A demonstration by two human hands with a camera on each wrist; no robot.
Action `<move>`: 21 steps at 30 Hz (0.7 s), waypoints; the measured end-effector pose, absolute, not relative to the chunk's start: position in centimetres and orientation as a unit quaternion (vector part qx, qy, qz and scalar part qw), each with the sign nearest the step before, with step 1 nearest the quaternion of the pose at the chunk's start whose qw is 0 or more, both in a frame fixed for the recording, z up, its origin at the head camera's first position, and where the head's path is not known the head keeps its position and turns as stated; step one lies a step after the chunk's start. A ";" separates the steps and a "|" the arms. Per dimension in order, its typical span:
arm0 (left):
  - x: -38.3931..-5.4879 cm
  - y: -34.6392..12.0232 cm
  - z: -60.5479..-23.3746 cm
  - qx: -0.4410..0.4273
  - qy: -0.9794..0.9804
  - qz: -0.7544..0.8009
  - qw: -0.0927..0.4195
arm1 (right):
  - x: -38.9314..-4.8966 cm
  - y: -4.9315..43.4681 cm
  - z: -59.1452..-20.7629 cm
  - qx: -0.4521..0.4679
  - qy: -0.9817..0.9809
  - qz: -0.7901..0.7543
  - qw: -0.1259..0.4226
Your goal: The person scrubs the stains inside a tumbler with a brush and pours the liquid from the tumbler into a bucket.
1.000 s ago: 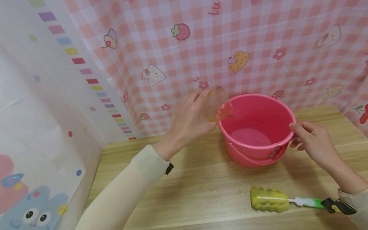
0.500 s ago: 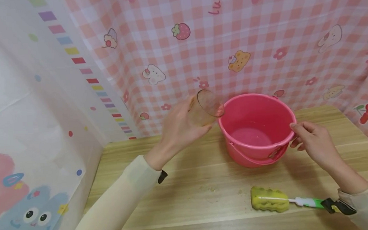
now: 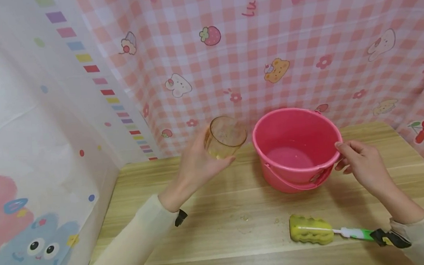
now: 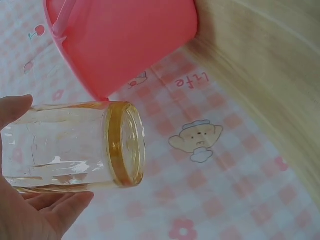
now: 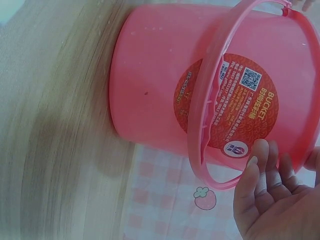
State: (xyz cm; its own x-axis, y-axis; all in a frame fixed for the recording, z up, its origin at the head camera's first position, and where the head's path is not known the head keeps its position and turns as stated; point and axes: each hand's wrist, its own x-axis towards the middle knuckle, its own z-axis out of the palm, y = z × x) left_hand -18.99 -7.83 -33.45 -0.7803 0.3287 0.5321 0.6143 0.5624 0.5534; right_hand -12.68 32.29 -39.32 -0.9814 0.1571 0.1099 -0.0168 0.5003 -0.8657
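Observation:
My left hand grips an amber-tinted clear glass around its side, held above the table to the left of a pink bucket. The glass's rim is tilted up toward the head camera. In the left wrist view, the glass shows its thick base and looks empty. My right hand holds the bucket's right rim, thumb on top and fingers outside below. A little water seems to lie in the bottom of the bucket. Its handle hangs down at the front, and a red label shows in the right wrist view.
A yellow sponge bottle brush with a white and green handle lies in front of the bucket, its handle end near my right wrist. Water drops dot the wooden table. A pink checked cloth hangs behind.
My left hand has drawn the glass left and down, away from over the bucket's rim, and turned it from tipped to more upright. My right hand and the bucket stay put.

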 end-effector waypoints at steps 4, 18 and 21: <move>-18.5 -8.3 -34.1 -0.257 -0.860 -0.407 0.169 | -12.7 32.3 -39.4 -0.040 -0.863 0.496 0.086; -17.1 -8.4 -36.1 -0.253 -0.828 -0.479 0.148 | -12.6 32.2 -39.4 -0.040 -0.864 0.495 0.086; -16.7 -8.4 -36.7 -0.245 -0.826 -0.488 0.140 | -12.6 32.2 -39.4 -0.042 -0.863 0.496 0.085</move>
State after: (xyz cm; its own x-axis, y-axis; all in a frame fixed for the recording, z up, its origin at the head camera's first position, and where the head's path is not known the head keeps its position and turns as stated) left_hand -16.68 -8.41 -36.66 -0.8408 0.2680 0.4704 0.5413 0.4032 0.7378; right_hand -12.59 32.19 -39.36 -0.9820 0.1570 0.1047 -0.0116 0.5037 -0.8638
